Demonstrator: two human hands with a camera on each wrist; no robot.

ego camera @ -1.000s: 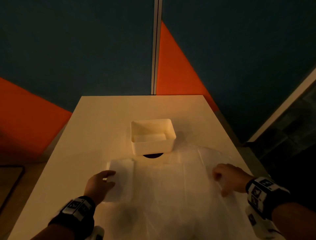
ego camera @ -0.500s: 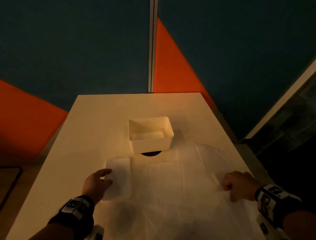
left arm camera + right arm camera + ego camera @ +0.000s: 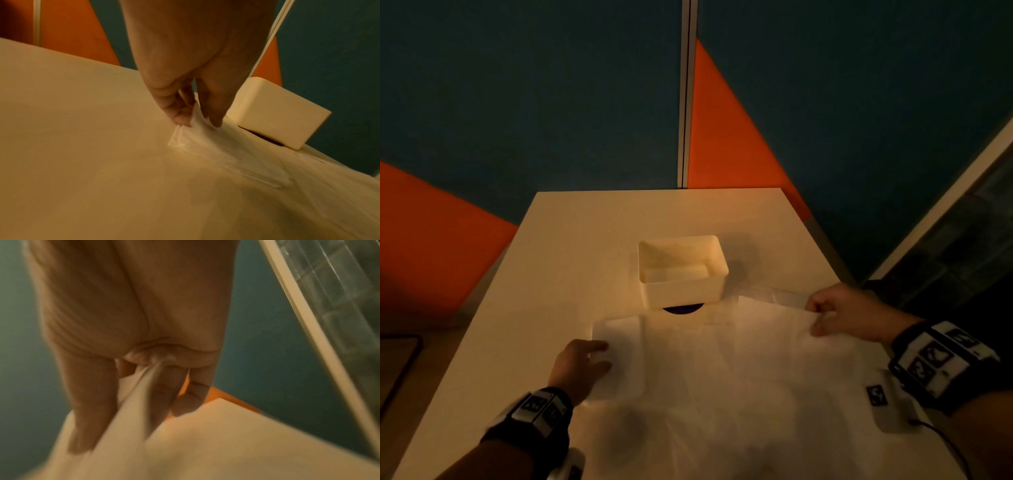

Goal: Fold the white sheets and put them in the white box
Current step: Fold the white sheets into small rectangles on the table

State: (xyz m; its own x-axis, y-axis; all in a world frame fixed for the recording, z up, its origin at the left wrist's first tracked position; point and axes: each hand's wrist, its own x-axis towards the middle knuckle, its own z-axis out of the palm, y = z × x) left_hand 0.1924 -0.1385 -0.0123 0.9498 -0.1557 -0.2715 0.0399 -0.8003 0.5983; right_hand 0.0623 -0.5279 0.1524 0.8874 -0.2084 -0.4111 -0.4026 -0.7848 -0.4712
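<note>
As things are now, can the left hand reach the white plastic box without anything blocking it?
Probably yes. The left hand pinches the thin white sheet at its left edge, and only flat sheet and bare table lie between it and the white plastic box. It would have to release first.

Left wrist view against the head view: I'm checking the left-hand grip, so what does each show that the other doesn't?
Only the left wrist view shows the left hand's fingertips pinching the white sheet's layered left edge.

Only the head view shows the white box's inside, with something pale lying flat in it, and the right hand lifting the sheet's far right edge.

Both show the left hand, the sheet spread over the table, the box and the dark patch under its near side.
</note>
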